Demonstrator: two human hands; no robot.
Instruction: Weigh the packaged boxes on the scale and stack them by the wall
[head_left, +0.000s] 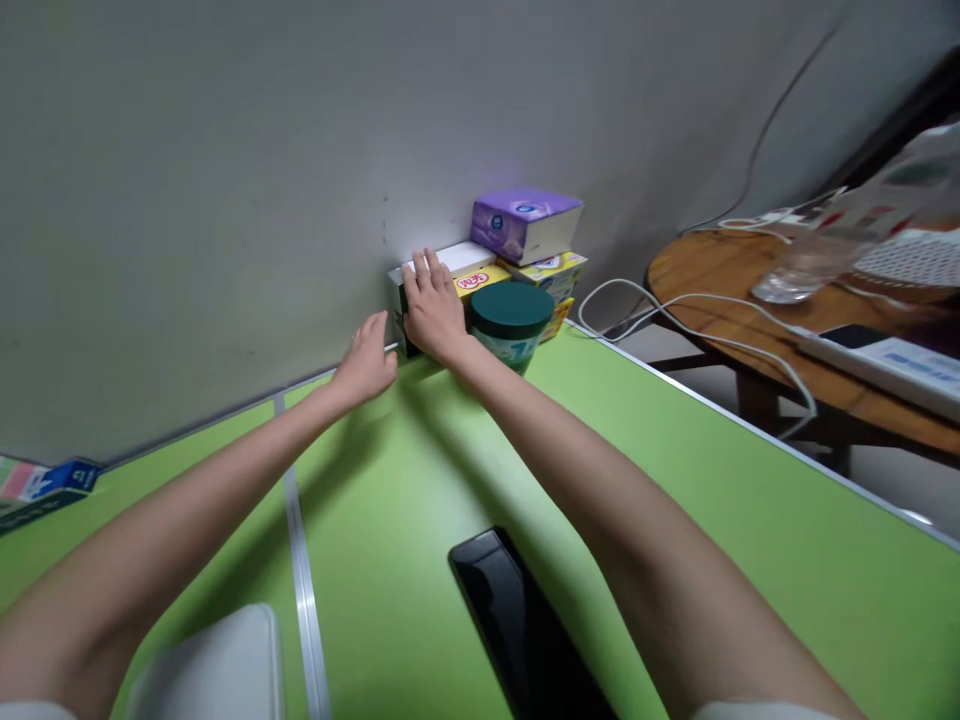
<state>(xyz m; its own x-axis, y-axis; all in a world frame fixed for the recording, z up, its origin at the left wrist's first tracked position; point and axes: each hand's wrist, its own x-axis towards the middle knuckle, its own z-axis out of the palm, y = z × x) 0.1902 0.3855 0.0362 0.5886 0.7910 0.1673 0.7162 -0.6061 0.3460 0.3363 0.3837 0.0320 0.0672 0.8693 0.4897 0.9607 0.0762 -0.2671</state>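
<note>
At the far edge of the green table, against the wall, several boxes are stacked. My right hand (436, 312) lies against the front and upper edge of the left-hand boxes, fingers stretched over a white-topped box (457, 257) and covering part of a yellow box (480, 280). Just left of the stack, my left hand (366, 360) is held above the table with its fingers apart and nothing in it. A round tub with a dark green lid (513, 308) stands right of my right hand. A purple tissue pack (527, 222) rests on top of the boxes at the right.
A black phone (525, 630) lies on the green table (390, 560) between my forearms. A white rounded object (214, 670) is at the lower left, a blue-ended box (52, 490) at the left edge. On the right stands a wooden table (720, 275) with a white cable (739, 345) and a power strip (892, 365).
</note>
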